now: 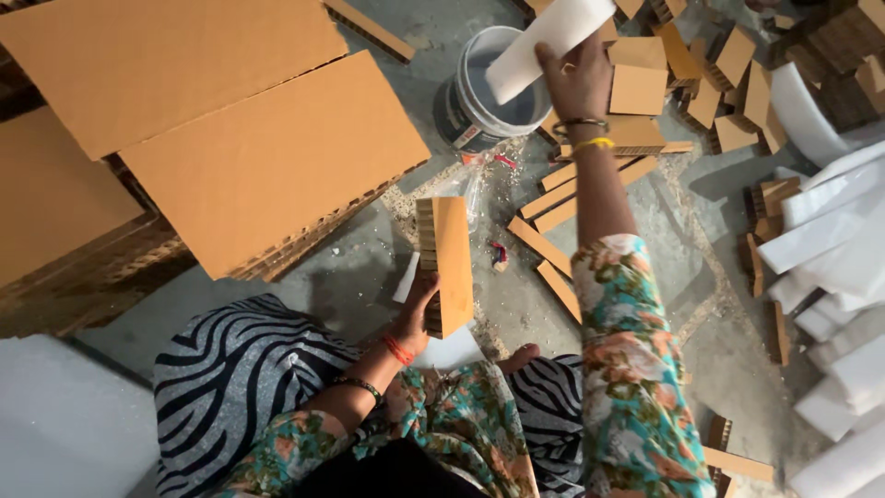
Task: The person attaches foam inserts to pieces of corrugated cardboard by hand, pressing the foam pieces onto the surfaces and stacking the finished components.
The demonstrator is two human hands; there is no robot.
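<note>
Two hands are busy over a grey concrete floor (369, 267) littered with board offcuts. The left hand (417, 314) is closed around the lower end of a honeycomb cardboard block (445, 263), gripping it from the left so that it stands nearly upright above the person's lap, its ribbed edge facing left and its smooth brown face facing right. The right hand (576, 83) is stretched far forward, fingers closed on a white foam strip (544, 37) that slants up and to the right; the strip's lower end hangs over the open mouth of a white plastic bucket (493, 92), though whether it dips inside is hard to tell from this angle. Bangles circle both wrists.

Left of the bucket lie large flat honeycomb cardboard sheets (267, 166), stacked and overlapping. Narrow cardboard strips (553, 198) fan out on the floor beneath the right forearm, and small cardboard squares (710, 83) are scattered beyond the bucket to the right. More white foam strips (830, 240) are piled along the right edge.
</note>
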